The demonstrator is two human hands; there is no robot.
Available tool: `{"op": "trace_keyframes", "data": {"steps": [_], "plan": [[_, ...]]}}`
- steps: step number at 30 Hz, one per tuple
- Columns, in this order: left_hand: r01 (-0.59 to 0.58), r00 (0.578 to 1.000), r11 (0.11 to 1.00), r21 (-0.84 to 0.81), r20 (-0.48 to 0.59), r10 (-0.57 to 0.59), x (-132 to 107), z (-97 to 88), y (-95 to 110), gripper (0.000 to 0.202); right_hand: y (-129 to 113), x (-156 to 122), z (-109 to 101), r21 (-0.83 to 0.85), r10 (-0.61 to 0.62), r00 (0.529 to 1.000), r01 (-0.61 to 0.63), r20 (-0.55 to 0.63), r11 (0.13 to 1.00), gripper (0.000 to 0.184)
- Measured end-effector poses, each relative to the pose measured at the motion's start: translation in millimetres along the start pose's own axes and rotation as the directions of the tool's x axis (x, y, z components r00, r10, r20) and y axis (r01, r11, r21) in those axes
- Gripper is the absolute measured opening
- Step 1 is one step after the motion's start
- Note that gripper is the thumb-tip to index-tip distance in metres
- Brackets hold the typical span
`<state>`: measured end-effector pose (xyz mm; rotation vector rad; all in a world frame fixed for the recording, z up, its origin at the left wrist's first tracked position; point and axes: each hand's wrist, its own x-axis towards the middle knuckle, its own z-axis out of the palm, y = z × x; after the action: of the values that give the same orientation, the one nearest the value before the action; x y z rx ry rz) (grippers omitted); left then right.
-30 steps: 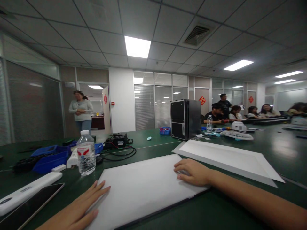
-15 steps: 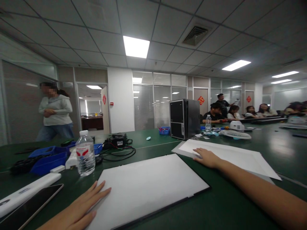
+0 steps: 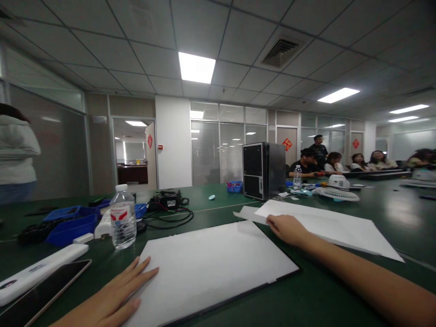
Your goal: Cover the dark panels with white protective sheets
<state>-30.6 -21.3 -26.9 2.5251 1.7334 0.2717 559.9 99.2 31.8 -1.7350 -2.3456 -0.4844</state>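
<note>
My left hand [image 3: 114, 288] lies flat with fingers spread on the left edge of a white rectangular panel [image 3: 218, 263] with thin black edging. The panel rests on the green table in front of me. To its right, several white sheets [image 3: 327, 222] lie in a loose, uneven stack. At the near left side of this stack, my right hand [image 3: 288, 229] has its fingers closed on a thin, translucent-looking sheet [image 3: 247, 213] that sticks out from under the top one. The fingertips are partly hidden behind the hand.
On the left stand a water bottle [image 3: 122, 218], blue bins [image 3: 71, 229], a white device [image 3: 41, 272] and a phone-like slab [image 3: 47, 290]. Behind are a black adapter with cables [image 3: 166, 200] and a computer tower [image 3: 264, 170]. A white fan [image 3: 335, 194] and seated people are farther right.
My right hand has gone from outstretched to closed and drawn slightly left, with the lower sheet shifted left. My left hand stays put. A walking person has moved toward the left edge.
</note>
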Motion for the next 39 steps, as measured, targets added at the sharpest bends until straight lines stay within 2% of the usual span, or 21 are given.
{"op": "trace_keyframes", "data": {"steps": [2,5,8,10,11,13,15,17,20,22,24,28,33,36,39], "plan": [[-0.017,0.999,1.000,0.000,-0.037,0.017,1,2.4,-3,0.056,-19,-8,-12,0.023,-0.147,0.989,0.147,-0.025,0.989,0.034],[-0.036,0.997,0.999,0.005,-0.061,0.037,3,4.2,-6,0.059,-42,-18,-26,0.069,-0.365,0.931,0.366,-0.028,0.928,0.030],[0.028,0.999,1.000,0.010,0.027,-0.028,3,0.6,-1,0.059,-54,-24,-32,0.140,-0.514,0.857,0.512,-0.029,0.847,0.031],[0.051,0.996,0.999,0.009,0.067,-0.052,3,-2.7,5,0.058,-53,-23,-31,0.206,-0.562,0.826,0.559,-0.051,0.803,0.036],[0.055,0.995,0.998,0.007,0.080,-0.056,3,-3.8,7,0.058,-50,-21,-29,0.234,-0.558,0.827,0.557,-0.069,0.797,0.038],[0.064,0.994,0.998,0.009,0.083,-0.065,3,-4.7,8,0.058,-37,-15,-23,0.258,-0.483,0.870,0.491,-0.100,0.832,0.042],[0.068,0.995,0.998,0.013,0.077,-0.069,4,-4.0,6,0.058,-19,-9,-15,0.232,-0.345,0.933,0.359,-0.099,0.904,0.045],[0.050,0.997,0.999,0.007,0.062,-0.051,4,-2.7,3,0.058,2,-4,-6,0.173,-0.201,0.978,0.208,-0.060,0.963,0.048],[0.034,0.997,0.999,0.013,0.070,-0.035,3,-1.9,1,0.058,26,-1,4,0.119,-0.088,0.996,0.086,0.009,0.989,0.055],[0.029,0.997,1.000,0.011,0.070,-0.029,1,-2.7,3,0.058,32,-1,7,0.142,-0.096,0.995,0.091,0.027,0.986,0.057],[0.025,0.998,1.000,-0.005,0.054,-0.024,-1,-4.4,7,0.058,28,-3,6,0.190,-0.142,0.990,0.135,0.026,0.973,0.055],[0.045,0.998,0.999,-0.022,0.040,-0.044,-1,-8.1,12,0.058,-2,-7,-3,0.263,-0.279,0.960,0.270,-0.003,0.926,0.049],[0.044,0.998,0.999,-0.005,0.050,-0.044,3,-6.1,9,0.057,-37,-12,-17,0.236,-0.395,0.918,0.393,-0.042,0.888,0.049],[0.023,1.000,1.000,0.000,0.014,-0.023,4,-2.1,4,0.057,-37,-11,-19,0.211,-0.386,0.921,0.389,-0.056,0.897,0.051],[0.012,1.000,1.000,0.020,0.028,-0.013,3,-0.2,1,0.056,-20,-6,-13,0.157,-0.256,0.965,0.261,-0.052,0.952,0.052]]}}
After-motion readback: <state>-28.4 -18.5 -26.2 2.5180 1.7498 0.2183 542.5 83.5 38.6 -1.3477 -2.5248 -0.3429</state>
